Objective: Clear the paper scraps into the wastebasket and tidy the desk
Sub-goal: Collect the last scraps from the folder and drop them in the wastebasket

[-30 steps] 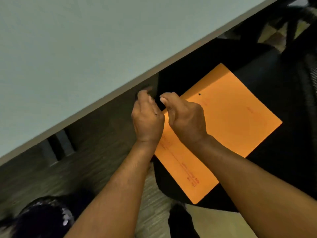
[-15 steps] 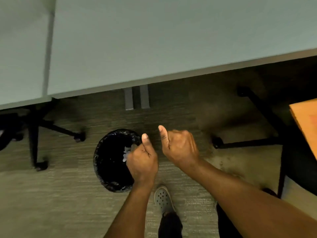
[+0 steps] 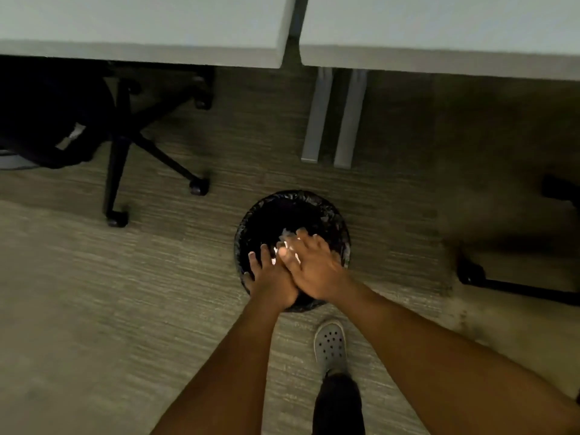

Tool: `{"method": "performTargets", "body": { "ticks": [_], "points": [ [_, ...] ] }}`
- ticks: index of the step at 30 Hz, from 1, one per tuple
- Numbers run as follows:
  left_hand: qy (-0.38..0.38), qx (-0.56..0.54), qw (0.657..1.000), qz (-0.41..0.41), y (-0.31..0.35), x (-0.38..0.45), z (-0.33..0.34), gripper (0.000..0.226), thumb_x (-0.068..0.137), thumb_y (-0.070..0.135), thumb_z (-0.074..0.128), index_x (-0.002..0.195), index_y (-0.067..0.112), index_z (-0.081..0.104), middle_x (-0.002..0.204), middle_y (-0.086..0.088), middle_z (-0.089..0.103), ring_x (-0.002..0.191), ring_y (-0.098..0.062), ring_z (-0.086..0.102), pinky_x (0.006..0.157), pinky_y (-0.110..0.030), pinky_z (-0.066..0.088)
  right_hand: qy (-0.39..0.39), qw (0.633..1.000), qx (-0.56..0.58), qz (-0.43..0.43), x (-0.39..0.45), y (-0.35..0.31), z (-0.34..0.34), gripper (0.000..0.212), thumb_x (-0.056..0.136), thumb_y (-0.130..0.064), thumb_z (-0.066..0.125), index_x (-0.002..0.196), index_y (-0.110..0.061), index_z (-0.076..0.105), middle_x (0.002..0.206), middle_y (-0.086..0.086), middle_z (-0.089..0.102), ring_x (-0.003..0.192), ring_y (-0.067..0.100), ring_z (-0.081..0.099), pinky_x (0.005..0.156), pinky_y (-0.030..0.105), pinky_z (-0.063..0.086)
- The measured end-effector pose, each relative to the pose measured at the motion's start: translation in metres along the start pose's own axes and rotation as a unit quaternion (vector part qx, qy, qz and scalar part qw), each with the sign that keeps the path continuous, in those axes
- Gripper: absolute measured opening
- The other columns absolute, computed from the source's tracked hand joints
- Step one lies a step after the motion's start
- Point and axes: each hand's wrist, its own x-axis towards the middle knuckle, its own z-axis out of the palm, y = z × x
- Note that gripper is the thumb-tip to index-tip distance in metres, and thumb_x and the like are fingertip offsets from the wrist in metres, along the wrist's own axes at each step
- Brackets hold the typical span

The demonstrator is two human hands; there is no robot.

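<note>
A round black wastebasket (image 3: pixel 266 211) with a black liner stands on the carpet below the desk edge. Both my hands hover over its mouth, fingers spread. My right hand (image 3: pixel 314 268) lies partly across my left hand (image 3: pixel 271 277). White paper scraps (image 3: pixel 287 243) show between and just beyond my fingers, over the dark inside of the basket. I cannot tell whether the scraps are still touching my hands or falling.
Two pale desk tops (image 3: pixel 141 26) run along the top, with grey legs (image 3: pixel 332 117) between them. A black wheeled office chair (image 3: pixel 119 133) stands at the left. A black frame base (image 3: pixel 514 287) sits at the right. My grey clog (image 3: pixel 331 346) is just behind the basket.
My view swung from the orange folder on a chair to the floor. My hands moved over the wastebasket and went from closed fists to spread fingers.
</note>
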Motion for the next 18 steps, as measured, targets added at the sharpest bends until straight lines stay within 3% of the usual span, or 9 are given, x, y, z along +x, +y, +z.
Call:
{"method": "performTargets", "body": {
  "ticks": [1,3,6,11,13,15,17,18],
  "points": [
    [-0.026,0.015,1.0,-0.007,-0.008,-0.001,0.007,0.078,0.096,0.043,0.044,0.155,0.029,-0.005,0.163,-0.006,-0.015,0.148,-0.035,-0.017,0.118,-0.059,0.005,-0.031,0.999,-0.028,0.008,-0.001,0.005,0.009,0.066,0.092,-0.069,0.011,0.149,-0.038,0.021,0.162,-0.005,0.01,0.148,0.027,0.002,0.114,0.062,0.01],
    [-0.009,-0.005,1.0,-0.012,-0.018,-0.007,0.018,0.072,0.099,0.044,0.035,0.154,0.03,-0.01,0.162,-0.004,-0.02,0.148,-0.031,-0.021,0.119,-0.056,0.0,-0.039,0.997,-0.072,0.01,-0.008,0.017,0.023,0.066,0.092,-0.07,0.011,0.151,-0.042,0.009,0.163,-0.009,-0.004,0.148,0.024,-0.011,0.114,0.06,-0.003],
    [0.049,-0.026,0.998,0.008,-0.021,-0.017,0.027,0.061,0.102,0.042,0.023,0.155,0.028,-0.005,0.164,-0.003,-0.013,0.149,-0.029,-0.015,0.12,-0.051,0.001,-0.024,0.994,-0.107,0.002,-0.016,0.03,0.026,0.07,0.089,-0.072,0.005,0.151,-0.041,0.005,0.163,-0.006,-0.005,0.148,0.022,-0.013,0.115,0.056,-0.007],
    [0.062,-0.041,0.997,0.03,-0.003,-0.029,0.035,0.058,0.103,0.04,0.022,0.156,0.024,0.006,0.165,-0.003,-0.003,0.151,-0.027,-0.009,0.121,-0.048,0.005,0.0,0.996,-0.094,0.0,-0.031,0.041,0.016,0.081,0.084,-0.075,-0.001,0.153,-0.033,0.011,0.163,0.0,0.003,0.149,0.021,-0.006,0.118,0.05,-0.004],
    [0.086,-0.062,0.993,0.051,0.01,-0.035,0.033,0.054,0.103,0.036,0.027,0.154,0.019,0.02,0.164,-0.006,0.011,0.151,-0.027,0.002,0.121,-0.048,0.011,0.018,0.996,-0.083,-0.003,-0.037,0.044,0.007,0.078,0.087,-0.073,0.002,0.152,-0.03,0.015,0.163,0.003,0.009,0.149,0.021,-0.002,0.117,0.048,-0.003],
    [0.128,-0.107,0.981,0.094,0.023,-0.041,0.028,0.045,0.102,0.027,0.034,0.144,0.012,0.042,0.151,-0.012,0.04,0.143,-0.031,0.03,0.116,-0.049,0.027,0.04,0.997,-0.069,-0.002,-0.044,0.044,-0.004,0.074,0.092,-0.069,0.008,0.151,-0.026,0.022,0.161,0.005,0.018,0.148,0.021,0.005,0.117,0.046,0.0],
    [0.165,-0.169,0.962,0.139,0.037,-0.046,0.024,0.031,0.1,0.02,0.041,0.121,0.005,0.06,0.12,-0.013,0.064,0.114,-0.03,0.057,0.098,-0.048,0.044,0.065,0.997,-0.052,0.004,-0.051,0.042,-0.017,0.072,0.094,-0.066,0.012,0.149,-0.021,0.029,0.158,0.007,0.025,0.147,0.023,0.012,0.117,0.045,0.003],
    [0.167,-0.198,0.953,0.155,0.051,-0.049,0.021,0.026,0.1,0.018,0.043,0.11,0.004,0.063,0.105,-0.012,0.067,0.101,-0.028,0.062,0.088,-0.047,0.049,0.083,0.996,-0.039,0.013,-0.058,0.046,-0.028,0.072,0.095,-0.065,0.013,0.148,-0.02,0.031,0.157,0.008,0.028,0.147,0.023,0.015,0.117,0.045,0.005]
  ]
}}
